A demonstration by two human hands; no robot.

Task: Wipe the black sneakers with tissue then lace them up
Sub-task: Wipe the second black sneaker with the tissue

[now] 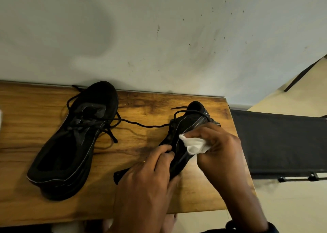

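Hands: L (146,179) grips sneaker (191,125), R (221,149) pinches tissue (193,145)

Open table (141,105) wood at centre, between the lying sneaker (74,144) at 9 o'clock and the held sneaker (191,123) at 3 o'clock, crossed by one loose lace (146,125). The wall (159,38) closes 12 o'clock; a black fabric panel (276,141) stands just beside the 3 o'clock edge. The left hand (150,176) and the right hand (219,149), with a tissue (193,145), fill 5 o'clock.
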